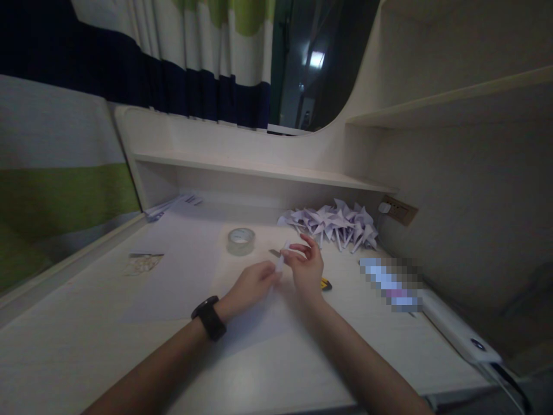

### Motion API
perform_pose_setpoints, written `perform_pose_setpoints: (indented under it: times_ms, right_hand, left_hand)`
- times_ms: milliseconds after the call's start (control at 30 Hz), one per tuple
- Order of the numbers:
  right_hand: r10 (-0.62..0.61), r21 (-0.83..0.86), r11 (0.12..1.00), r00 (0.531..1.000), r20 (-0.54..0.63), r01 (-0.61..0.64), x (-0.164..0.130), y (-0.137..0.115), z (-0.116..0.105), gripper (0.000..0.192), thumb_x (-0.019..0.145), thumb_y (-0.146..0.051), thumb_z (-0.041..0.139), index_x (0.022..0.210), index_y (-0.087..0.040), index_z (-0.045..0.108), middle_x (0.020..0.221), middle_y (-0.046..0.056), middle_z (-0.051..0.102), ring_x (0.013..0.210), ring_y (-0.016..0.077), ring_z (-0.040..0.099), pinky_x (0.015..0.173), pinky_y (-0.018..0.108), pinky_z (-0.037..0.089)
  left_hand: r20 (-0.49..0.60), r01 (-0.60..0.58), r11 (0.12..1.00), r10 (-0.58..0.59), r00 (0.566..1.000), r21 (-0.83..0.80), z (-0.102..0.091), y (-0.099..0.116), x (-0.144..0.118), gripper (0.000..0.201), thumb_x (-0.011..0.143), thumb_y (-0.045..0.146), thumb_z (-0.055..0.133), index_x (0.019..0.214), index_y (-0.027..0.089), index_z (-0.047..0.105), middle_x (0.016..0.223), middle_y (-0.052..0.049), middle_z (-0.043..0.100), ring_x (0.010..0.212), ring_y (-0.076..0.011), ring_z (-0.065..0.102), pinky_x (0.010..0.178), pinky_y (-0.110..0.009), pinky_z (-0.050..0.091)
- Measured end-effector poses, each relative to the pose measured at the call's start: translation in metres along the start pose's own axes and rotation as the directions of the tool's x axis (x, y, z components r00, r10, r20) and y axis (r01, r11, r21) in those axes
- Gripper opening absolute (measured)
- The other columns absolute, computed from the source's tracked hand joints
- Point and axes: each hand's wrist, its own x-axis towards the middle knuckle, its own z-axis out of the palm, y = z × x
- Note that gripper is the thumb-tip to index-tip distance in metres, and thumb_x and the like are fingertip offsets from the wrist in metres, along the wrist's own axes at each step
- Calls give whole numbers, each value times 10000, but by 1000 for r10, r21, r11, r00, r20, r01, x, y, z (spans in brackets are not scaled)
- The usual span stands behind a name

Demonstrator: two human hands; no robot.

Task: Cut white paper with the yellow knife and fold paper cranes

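Over the desk, a small narrow piece of white paper [280, 264], rolled or folded, is held between both hands. My left hand [256, 282], with a black watch on its wrist, is closed on the lower end. Thumb and fingers of my right hand [309, 268] pinch the upper end. Beneath the right hand lies a utility knife [326, 283] with a yellow and black handle; the hand hides its middle. A roll of clear tape [241, 241] sits just beyond the left hand.
White paper pinwheels [332, 225] are piled at the back right. Large white sheets [173, 271] cover the left side, with scissors [146, 260] on them. A blurred-out device [391, 285] and a white power strip [458, 328] line the right. A shelf [259, 167] overhangs the back.
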Motion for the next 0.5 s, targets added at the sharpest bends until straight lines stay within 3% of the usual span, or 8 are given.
perform_pose_setpoints:
  times_ms: [67,133,233,333,400,500]
  right_hand:
    - [-32,-58,998,999,42,35,-4,-2,2,552,635,-202,751,1134,-224,516,862,-4,610,676,151,664,648,302,568]
    - [-65,-89,993,993,95,74,-7,-3,3,510,672,-194,729,1137,-232,524,894,8,623,699,149,667,680,304,567]
    - [-102,-55,992,978,182,114,-10,-4,0,511,705,-202,717,1166,-253,505,956,25,622,780,160,676,725,308,568]
    - [-86,-35,994,942,324,103,-10,-2,-5,599,668,-209,759,1194,-273,480,1020,33,616,851,175,677,778,326,563]
    - [-52,-83,992,919,390,92,-10,1,-7,621,641,-204,775,1188,-268,489,994,27,631,819,173,676,760,325,563]
    - [-30,-165,981,926,376,99,-10,5,-7,536,663,-190,740,1151,-244,524,855,10,663,742,170,666,697,308,553]
  left_hand:
    - [-26,-68,993,71,997,99,-2,1,0,273,849,387,529,694,168,581,689,-16,612,632,-152,555,569,-246,393]
    - [-46,-72,993,77,996,92,-4,3,2,271,821,380,568,665,160,592,659,-14,600,621,-151,547,566,-247,391]
    - [-66,27,993,-35,997,-115,-8,8,4,293,824,403,577,685,148,609,606,-5,585,554,-134,529,522,-239,389]
    - [-116,97,919,-151,982,-382,-12,11,4,288,807,421,628,792,134,647,691,-29,638,606,-136,574,557,-240,433]
    - [-110,88,843,-171,979,-531,-13,11,4,299,782,411,674,869,125,673,822,-71,681,706,-154,611,645,-266,472]
    - [-50,64,744,-130,990,-665,-13,9,3,322,770,393,705,939,118,696,984,-123,691,839,-182,628,771,-309,478]
